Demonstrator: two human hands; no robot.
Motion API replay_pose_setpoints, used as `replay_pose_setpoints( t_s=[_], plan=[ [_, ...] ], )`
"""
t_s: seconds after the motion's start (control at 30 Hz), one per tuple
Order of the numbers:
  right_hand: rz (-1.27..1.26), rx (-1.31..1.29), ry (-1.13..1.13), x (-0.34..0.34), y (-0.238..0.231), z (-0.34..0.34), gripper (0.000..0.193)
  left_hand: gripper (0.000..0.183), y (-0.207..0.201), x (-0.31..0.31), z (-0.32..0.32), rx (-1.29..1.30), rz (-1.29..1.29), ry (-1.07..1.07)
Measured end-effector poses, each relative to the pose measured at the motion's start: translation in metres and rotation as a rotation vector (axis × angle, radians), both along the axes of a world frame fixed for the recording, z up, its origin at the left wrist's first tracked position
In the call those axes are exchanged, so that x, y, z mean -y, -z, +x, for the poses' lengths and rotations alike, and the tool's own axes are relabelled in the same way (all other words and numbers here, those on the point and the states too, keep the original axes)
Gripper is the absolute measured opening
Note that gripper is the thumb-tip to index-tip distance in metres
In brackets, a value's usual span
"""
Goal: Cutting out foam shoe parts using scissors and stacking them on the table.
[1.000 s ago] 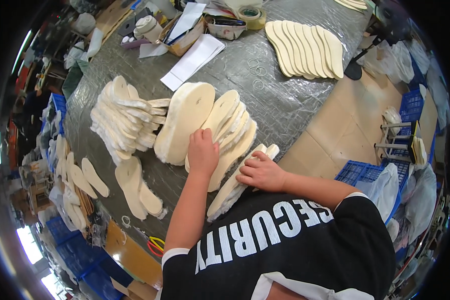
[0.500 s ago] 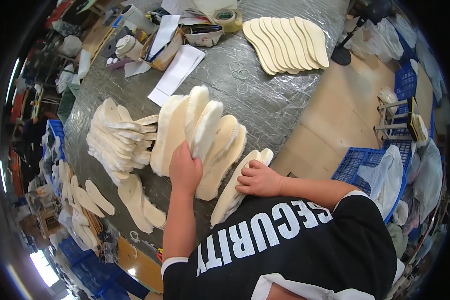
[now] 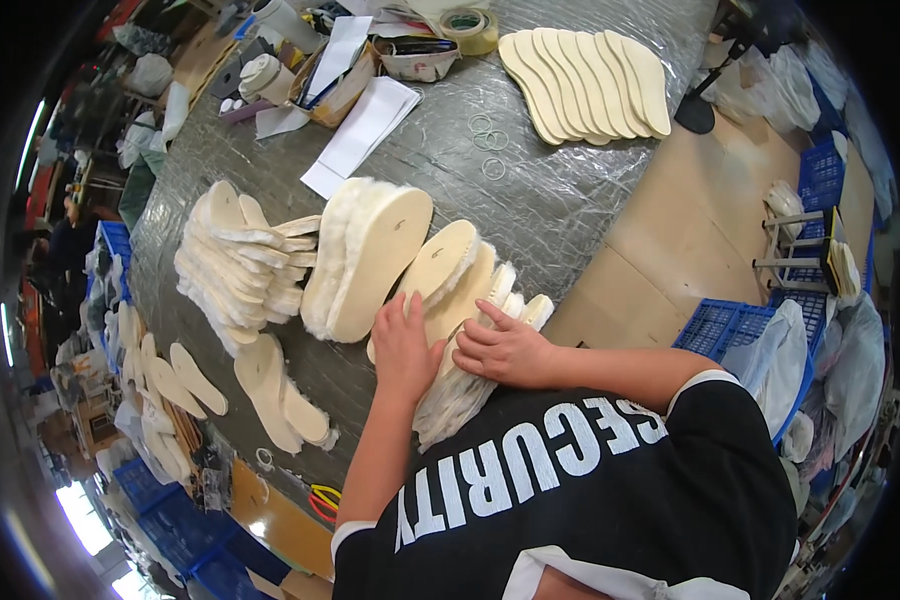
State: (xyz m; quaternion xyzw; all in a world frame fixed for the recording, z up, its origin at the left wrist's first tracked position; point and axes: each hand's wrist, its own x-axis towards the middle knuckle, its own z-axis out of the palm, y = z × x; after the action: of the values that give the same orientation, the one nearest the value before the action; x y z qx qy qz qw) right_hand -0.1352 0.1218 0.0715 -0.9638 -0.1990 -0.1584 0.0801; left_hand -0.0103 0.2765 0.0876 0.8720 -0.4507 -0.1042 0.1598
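Observation:
My left hand (image 3: 407, 348) lies with fingers stretched over a cream, fleece-backed insole (image 3: 440, 262), the thumb apart. Beside it, my right hand (image 3: 510, 350) has its fingers spread over a leaning stack of fleecy insoles (image 3: 457, 400) at the table's near edge. What its thumb touches is hidden. Just left of my hands, a thick bunch of insoles (image 3: 380, 255) stands on edge, white fleece showing at the sides. Further left sits a larger fleecy insole pile (image 3: 238, 265). A pair of insoles (image 3: 278, 395) lies below that pile.
At the far side are a fanned row of cream insoles (image 3: 585, 85), several thin rings (image 3: 492, 168), white papers (image 3: 362, 135), a tape roll (image 3: 468, 30) and a box of tools (image 3: 335, 95). Scissors with coloured handles (image 3: 324, 502) lie by my left forearm. Blue crates (image 3: 725, 330) stand at right.
My left hand has let go of the upright insoles it held and moved right and nearer. More insoles now lean under my right hand, whose fingers have stretched out. The view has shifted slightly.

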Motion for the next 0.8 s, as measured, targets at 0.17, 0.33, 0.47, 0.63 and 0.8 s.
replay_pose_setpoints(
  t_s=[0.17,0.33,0.47,0.63,0.8],
  plan=[
    [0.058,-0.001,-0.027,0.000,-0.002,-0.003,0.018,0.076,0.037,0.003,0.001,0.085,0.214,0.005],
    [0.051,-0.057,-0.068,0.003,-0.011,-0.006,0.015,0.060,0.030,0.003,0.023,-0.022,0.039,-0.147],
    [-0.013,-0.149,-0.076,0.003,-0.009,-0.006,0.021,0.038,0.032,-0.010,0.047,-0.110,-0.037,-0.143],
    [0.037,-0.068,-0.009,0.004,-0.009,0.009,0.042,0.031,0.004,-0.009,0.025,-0.465,-0.007,0.080],
    [-0.119,-0.137,0.022,0.005,-0.012,0.028,0.053,0.041,0.005,-0.023,0.006,-0.380,-0.158,0.102]
  ],
)
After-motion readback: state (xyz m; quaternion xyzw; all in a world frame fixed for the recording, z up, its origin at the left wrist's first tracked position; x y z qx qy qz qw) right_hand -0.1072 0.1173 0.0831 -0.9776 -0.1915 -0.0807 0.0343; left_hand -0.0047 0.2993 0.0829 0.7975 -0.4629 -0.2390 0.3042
